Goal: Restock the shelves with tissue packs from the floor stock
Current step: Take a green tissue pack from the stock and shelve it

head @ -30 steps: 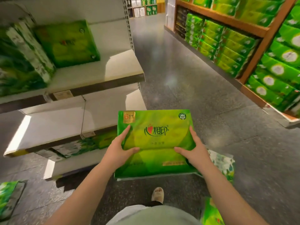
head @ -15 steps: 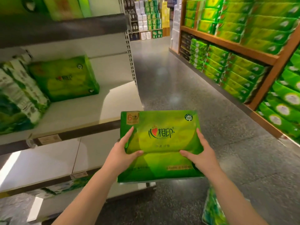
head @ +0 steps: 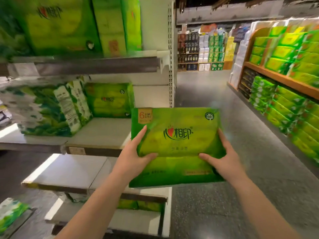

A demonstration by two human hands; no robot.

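I hold a flat green tissue pack (head: 176,140) in front of me with both hands. My left hand (head: 133,156) grips its left edge, thumb on the printed face. My right hand (head: 222,156) grips the right edge the same way. The pack hangs just right of the middle shelf (head: 96,135) of the white rack, level with its front edge. On that shelf stands a matching green pack (head: 110,100) at the back, beside dark green leaf-print packs (head: 43,109).
The top shelf (head: 82,63) carries large green packs (head: 69,23). Lower shelves (head: 65,171) are mostly bare, with green packs (head: 138,204) near the bottom. A leaf-print pack (head: 10,213) lies on the floor at left. Wooden racks (head: 279,80) full of green packs line the aisle's right side.
The view has risen from the floor stock toward the shelves. The pack has come up with both hands to the height of the middle shelf. My grip on it is unchanged.
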